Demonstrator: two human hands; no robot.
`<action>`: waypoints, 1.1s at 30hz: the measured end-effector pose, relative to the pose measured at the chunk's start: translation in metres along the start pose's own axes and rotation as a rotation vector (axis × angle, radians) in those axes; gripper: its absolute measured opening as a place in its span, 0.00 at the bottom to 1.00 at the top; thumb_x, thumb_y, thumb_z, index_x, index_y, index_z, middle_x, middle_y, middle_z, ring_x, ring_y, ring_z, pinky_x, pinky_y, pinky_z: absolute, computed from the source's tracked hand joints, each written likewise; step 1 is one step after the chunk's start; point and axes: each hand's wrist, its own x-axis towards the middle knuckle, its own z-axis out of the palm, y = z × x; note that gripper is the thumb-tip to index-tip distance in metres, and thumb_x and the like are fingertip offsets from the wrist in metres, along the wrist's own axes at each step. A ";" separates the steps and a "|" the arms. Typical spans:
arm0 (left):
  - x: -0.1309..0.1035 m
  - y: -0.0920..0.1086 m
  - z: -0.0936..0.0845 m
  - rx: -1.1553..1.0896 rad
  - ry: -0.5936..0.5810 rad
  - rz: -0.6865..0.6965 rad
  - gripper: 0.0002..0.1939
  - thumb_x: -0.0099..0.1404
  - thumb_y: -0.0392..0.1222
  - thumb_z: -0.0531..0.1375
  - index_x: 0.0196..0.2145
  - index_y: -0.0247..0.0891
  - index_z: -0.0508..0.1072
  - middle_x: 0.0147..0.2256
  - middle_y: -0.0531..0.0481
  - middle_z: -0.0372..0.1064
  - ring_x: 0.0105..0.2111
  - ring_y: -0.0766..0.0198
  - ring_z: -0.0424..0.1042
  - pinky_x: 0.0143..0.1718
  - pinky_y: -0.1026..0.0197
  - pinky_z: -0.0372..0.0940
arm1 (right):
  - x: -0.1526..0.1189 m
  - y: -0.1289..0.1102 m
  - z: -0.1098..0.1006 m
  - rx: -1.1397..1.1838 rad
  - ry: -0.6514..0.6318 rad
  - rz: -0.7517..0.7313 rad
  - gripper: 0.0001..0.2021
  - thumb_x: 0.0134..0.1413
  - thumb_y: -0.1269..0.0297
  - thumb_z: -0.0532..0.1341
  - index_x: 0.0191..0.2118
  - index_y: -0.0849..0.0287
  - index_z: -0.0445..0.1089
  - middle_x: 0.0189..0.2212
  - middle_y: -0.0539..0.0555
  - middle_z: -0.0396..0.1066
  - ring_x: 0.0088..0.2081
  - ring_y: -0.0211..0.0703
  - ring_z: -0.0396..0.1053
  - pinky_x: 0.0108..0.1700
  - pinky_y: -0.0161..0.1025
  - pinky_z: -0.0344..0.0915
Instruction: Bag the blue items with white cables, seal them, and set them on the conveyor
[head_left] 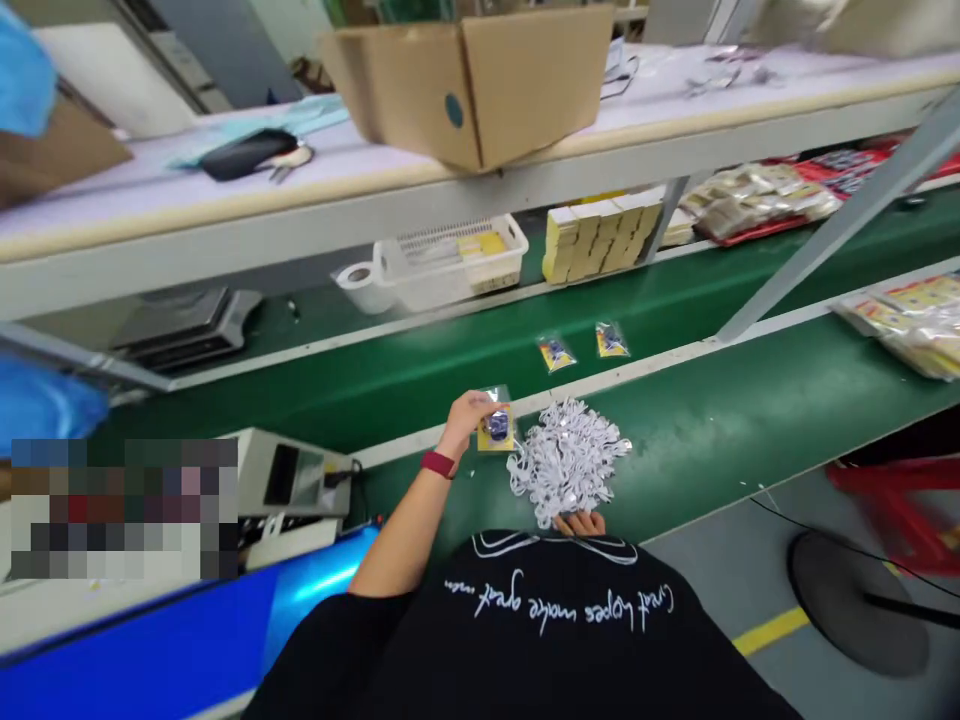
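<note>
My left hand point(466, 418), with a dark red band on the wrist, pinches the upper edge of a clear packet point(496, 428) that has a yellow card and a dark blue item inside. Right of it lies a heap of white looped cords point(568, 460) on the green work surface. At the near edge of that heap are the bent fingers of my right hand point(580, 523); the rest of it is hidden, and what it holds cannot be made out. Two similar packets, one at the left point(556, 354) and one at the right point(612, 340), lie on the green belt beyond.
A white basket point(450, 270) and stacked yellow-edged cards point(600, 238) stand under the shelf point(375, 190). The shelf bears a cardboard box point(480, 90). A slanted metal post point(840, 225) rises at the right, near bagged packets point(915, 315). A grey machine point(292, 480) stands at the left.
</note>
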 end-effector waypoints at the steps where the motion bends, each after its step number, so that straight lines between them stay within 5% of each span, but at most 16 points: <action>1: -0.022 -0.004 -0.008 0.006 -0.062 -0.031 0.20 0.41 0.42 0.70 0.33 0.32 0.71 0.25 0.50 0.70 0.24 0.64 0.68 0.25 0.65 0.59 | -0.002 -0.003 0.005 -0.021 -0.041 -0.031 0.13 0.63 0.64 0.52 0.50 0.52 0.67 0.41 0.55 0.70 0.47 0.48 0.64 0.51 0.49 0.58; 4: -0.093 -0.017 -0.032 0.017 -0.226 -0.158 0.21 0.42 0.42 0.70 0.32 0.32 0.70 0.24 0.48 0.72 0.24 0.61 0.71 0.25 0.64 0.60 | 0.003 -0.009 0.018 -0.063 -0.143 -0.101 0.17 0.62 0.72 0.47 0.50 0.54 0.68 0.41 0.58 0.70 0.47 0.49 0.62 0.47 0.47 0.55; 7: -0.149 -0.033 -0.064 -0.060 -0.297 -0.218 0.21 0.46 0.44 0.69 0.37 0.33 0.71 0.30 0.45 0.75 0.31 0.57 0.74 0.35 0.59 0.64 | 0.012 -0.011 0.028 -0.060 -0.219 -0.108 0.12 0.57 0.72 0.50 0.40 0.57 0.71 0.36 0.59 0.70 0.43 0.48 0.62 0.40 0.43 0.57; 11: -0.187 -0.053 -0.111 -0.279 -0.428 -0.181 0.24 0.48 0.43 0.69 0.44 0.35 0.72 0.44 0.42 0.73 0.45 0.54 0.72 0.49 0.56 0.61 | 0.013 -0.015 0.037 -0.022 -0.281 -0.087 0.03 0.49 0.68 0.58 0.31 0.57 0.68 0.27 0.56 0.67 0.34 0.46 0.62 0.31 0.37 0.57; 15: -0.212 -0.075 -0.138 -0.437 -0.596 -0.192 0.37 0.44 0.42 0.72 0.52 0.37 0.67 0.50 0.38 0.69 0.50 0.48 0.68 0.52 0.50 0.60 | 0.002 -0.021 0.036 0.030 -0.286 -0.113 0.02 0.46 0.71 0.58 0.28 0.57 0.67 0.27 0.55 0.66 0.33 0.46 0.64 0.30 0.37 0.58; 20: -0.233 -0.080 -0.157 -0.256 -0.458 -0.096 0.31 0.45 0.37 0.70 0.49 0.36 0.70 0.48 0.41 0.70 0.48 0.51 0.69 0.53 0.48 0.60 | 0.013 -0.054 -0.002 0.190 -0.195 -0.169 0.11 0.56 0.68 0.50 0.40 0.59 0.68 0.33 0.55 0.70 0.34 0.43 0.67 0.38 0.40 0.63; 25: -0.229 -0.061 -0.182 -0.122 -0.508 0.097 0.30 0.43 0.37 0.70 0.47 0.37 0.72 0.47 0.43 0.71 0.46 0.54 0.70 0.50 0.49 0.62 | 0.022 -0.151 -0.069 0.747 0.329 -0.297 0.09 0.54 0.61 0.58 0.39 0.57 0.71 0.34 0.52 0.72 0.35 0.42 0.69 0.40 0.42 0.66; 29: -0.223 -0.054 -0.200 0.001 -0.549 0.249 0.30 0.44 0.40 0.70 0.48 0.38 0.72 0.47 0.43 0.71 0.46 0.54 0.70 0.48 0.51 0.63 | 0.010 -0.222 -0.103 0.674 0.417 -0.523 0.05 0.53 0.65 0.60 0.36 0.55 0.72 0.31 0.50 0.72 0.35 0.42 0.68 0.40 0.44 0.66; 33: -0.221 -0.054 -0.221 0.108 -0.564 0.302 0.30 0.46 0.42 0.70 0.49 0.37 0.71 0.47 0.43 0.71 0.45 0.55 0.70 0.48 0.52 0.62 | 0.002 -0.247 -0.111 0.621 0.521 -0.544 0.06 0.54 0.66 0.60 0.38 0.54 0.72 0.33 0.51 0.72 0.36 0.44 0.69 0.41 0.46 0.65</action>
